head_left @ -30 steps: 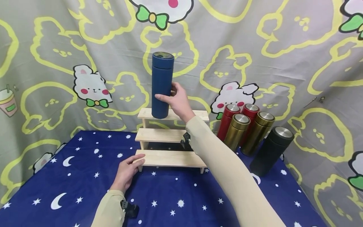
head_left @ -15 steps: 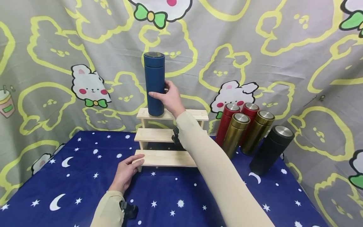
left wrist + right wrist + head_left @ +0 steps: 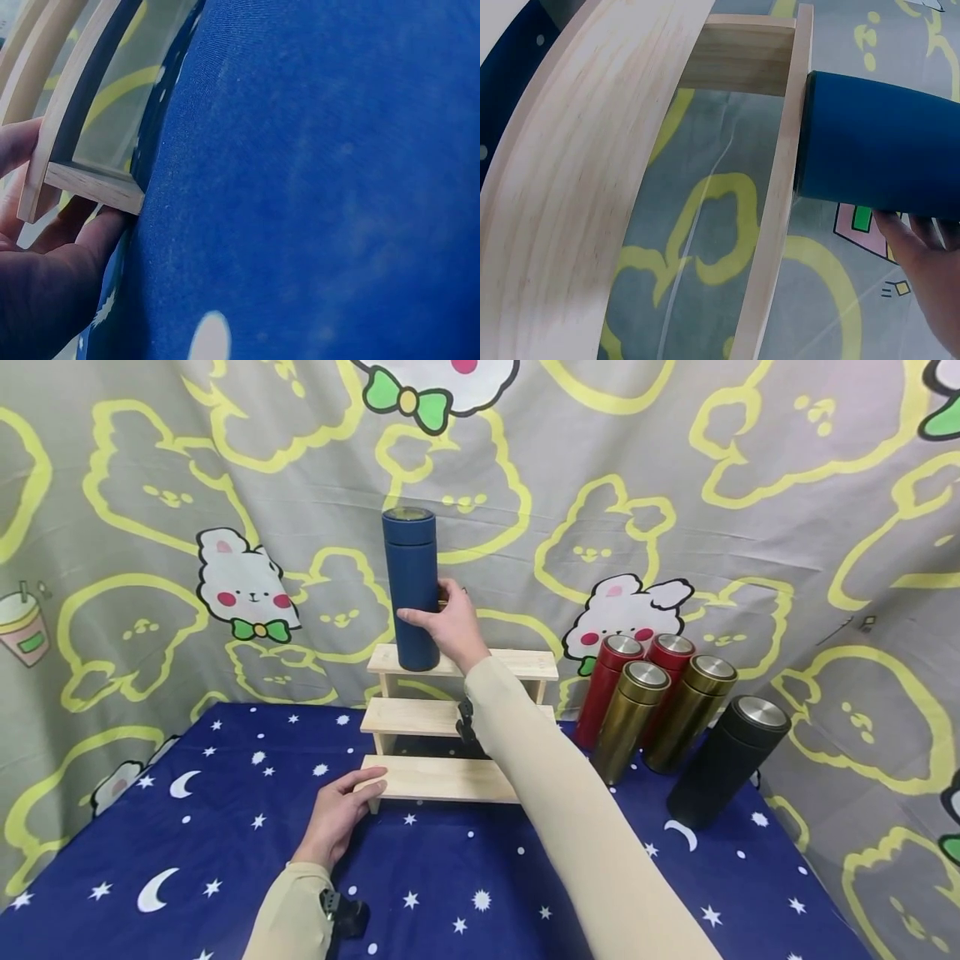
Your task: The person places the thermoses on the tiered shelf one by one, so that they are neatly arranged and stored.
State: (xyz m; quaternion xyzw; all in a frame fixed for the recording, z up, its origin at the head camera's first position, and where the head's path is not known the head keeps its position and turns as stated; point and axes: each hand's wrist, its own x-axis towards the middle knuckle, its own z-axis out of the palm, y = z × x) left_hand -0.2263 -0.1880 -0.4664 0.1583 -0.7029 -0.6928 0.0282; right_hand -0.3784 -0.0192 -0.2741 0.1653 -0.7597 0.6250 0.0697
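My right hand [image 3: 455, 625] grips a dark blue thermos [image 3: 414, 578] from its right side, thumb across the front. The thermos stands nearly upright at the left part of the top tier of a three-tier wooden shelf [image 3: 442, 777]. In the right wrist view, the base of the blue thermos [image 3: 877, 142] meets the edge of the top board [image 3: 776, 225]. My left hand [image 3: 335, 814] holds the left end of the lowest tier. Seen from the left wrist, the thumb lies on the board and the fingers [image 3: 101, 232] bend around the side leg [image 3: 94, 186].
To the right of the shelf stand two red thermoses [image 3: 600, 693], two gold thermoses [image 3: 628, 727] and a black thermos [image 3: 723, 768], close together. A blue star-patterned cloth [image 3: 225, 827] covers the table. A grey cartoon curtain [image 3: 315, 510] hangs right behind the shelf.
The right hand has carried the blue thermos a little to the left along the top tier and its base has come to the board. The left hand stays on the lowest tier.
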